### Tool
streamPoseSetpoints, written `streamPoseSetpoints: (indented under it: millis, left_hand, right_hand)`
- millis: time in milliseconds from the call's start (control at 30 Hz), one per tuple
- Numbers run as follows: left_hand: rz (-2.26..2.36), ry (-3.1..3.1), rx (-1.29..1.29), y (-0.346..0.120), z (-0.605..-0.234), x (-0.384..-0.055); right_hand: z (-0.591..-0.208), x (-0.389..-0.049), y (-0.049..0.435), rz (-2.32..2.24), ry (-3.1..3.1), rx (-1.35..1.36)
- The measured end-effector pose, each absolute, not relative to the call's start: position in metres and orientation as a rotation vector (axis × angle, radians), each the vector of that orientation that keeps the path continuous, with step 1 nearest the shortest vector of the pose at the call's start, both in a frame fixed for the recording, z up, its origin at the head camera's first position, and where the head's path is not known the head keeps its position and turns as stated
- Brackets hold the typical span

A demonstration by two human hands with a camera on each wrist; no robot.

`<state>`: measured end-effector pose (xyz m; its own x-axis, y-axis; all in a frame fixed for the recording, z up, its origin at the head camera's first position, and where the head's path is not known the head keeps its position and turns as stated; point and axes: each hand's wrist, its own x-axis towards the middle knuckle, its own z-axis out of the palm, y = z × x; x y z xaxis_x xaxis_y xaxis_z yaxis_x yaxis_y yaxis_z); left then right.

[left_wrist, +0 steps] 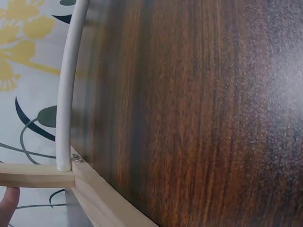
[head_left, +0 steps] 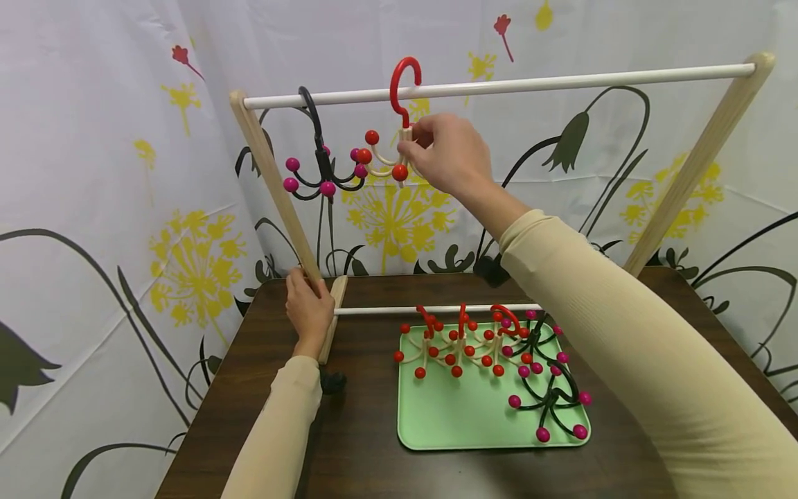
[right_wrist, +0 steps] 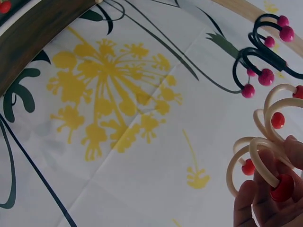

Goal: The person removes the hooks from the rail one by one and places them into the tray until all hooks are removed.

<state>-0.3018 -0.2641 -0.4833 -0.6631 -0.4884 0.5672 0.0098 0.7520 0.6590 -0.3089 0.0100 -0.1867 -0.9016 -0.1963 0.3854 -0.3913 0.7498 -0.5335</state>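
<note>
My right hand (head_left: 451, 152) pinches the cream stem of a small hanger (head_left: 405, 135) with a red hook and red balls on curved arms. Its hook loops above the white top rod (head_left: 499, 86), stem in front; whether it bears on the rod I cannot tell. In the right wrist view, fingers (right_wrist: 262, 189) are among the cream arms (right_wrist: 265, 146). Low on the rack's left wooden post (head_left: 274, 180), my left hand (head_left: 309, 308) grips the wood; one fingertip (left_wrist: 8, 203) shows in the left wrist view. A black hanger (head_left: 323, 163) with magenta balls hangs on the rod, left of the red-hooked one.
A green tray (head_left: 449, 430) on the dark wooden table (head_left: 368, 443) holds several hangers, cream-and-red (head_left: 461, 339) and black-and-magenta (head_left: 551, 398). Behind the tray runs a lower white rod (head_left: 380, 310). The right post (head_left: 698, 166) stands beyond my right arm; a flowered curtain (head_left: 93, 138) hangs behind.
</note>
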Motion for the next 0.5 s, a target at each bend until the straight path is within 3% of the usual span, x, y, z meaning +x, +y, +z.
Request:
streamPoseSetpoints:
  millis: [300, 500]
  left_hand:
    - [-0.818, -2.154, 0.346, -0.263, -0.482, -0.303]
    - [-0.816, -2.155, 0.336, -0.260, -0.482, -0.305]
  right_hand:
    - [-0.169, -0.298, 0.038, 0.999, -2.537, 0.447]
    - [-0.182, -0.267, 0.070, 1.058, -2.433, 0.414]
